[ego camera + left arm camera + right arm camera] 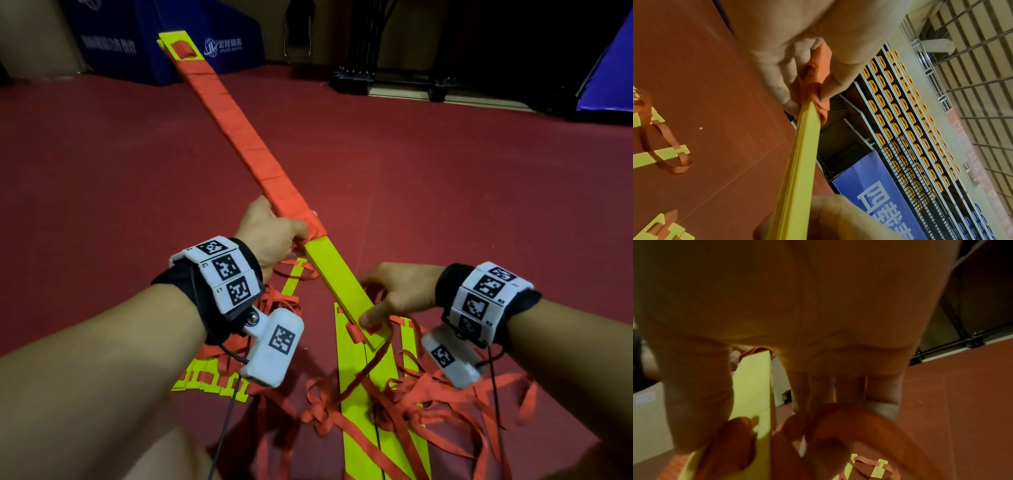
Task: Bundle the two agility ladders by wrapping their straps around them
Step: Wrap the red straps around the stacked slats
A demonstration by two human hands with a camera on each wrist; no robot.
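Fingers of the left hand [270, 233] gripped the wrapped stack [239, 133] where its strap winding ended; the right hand [390, 294] pinched its bare near end. Below it, the second ladder [356, 394] lay loose.

A dark red sports floor [445, 192] carries everything here. Flat yellow-green plastic ladder rungs [356, 404] lie directly on it near the bottom of the head view, some side by side, tangled with loose orange-red webbing straps [442, 407]. More notched yellow-green rungs [212, 380] lie fanned just to the left. At the floor's far edge stand blue padded blocks [191, 37] and a black metal frame [394, 80].
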